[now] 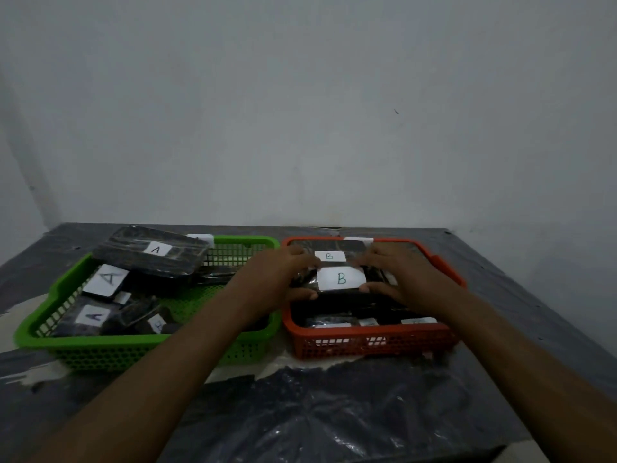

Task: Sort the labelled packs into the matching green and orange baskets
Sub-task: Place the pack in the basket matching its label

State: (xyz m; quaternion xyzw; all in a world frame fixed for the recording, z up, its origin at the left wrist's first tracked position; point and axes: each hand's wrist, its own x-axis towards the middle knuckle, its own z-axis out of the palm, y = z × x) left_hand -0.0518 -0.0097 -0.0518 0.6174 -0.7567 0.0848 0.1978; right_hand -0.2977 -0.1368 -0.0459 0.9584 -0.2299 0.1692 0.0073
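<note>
An orange basket (367, 344) on the right holds several black packs with white labels marked B. Both hands are inside it, on a black pack (340, 279) whose label reads B. My left hand (283, 279) grips its left edge, thumb under the near side. My right hand (397, 279) grips its right edge in the same way. Behind it lies another B pack (330, 256). A green basket (110, 352) on the left holds several black packs marked A, one A pack (153, 250) resting tilted on the far rim.
Both baskets stand side by side on a dark table (521, 295) covered with crinkled clear plastic sheet (334, 406). A plain grey wall rises right behind the table. The table's front edge shows at the lower right.
</note>
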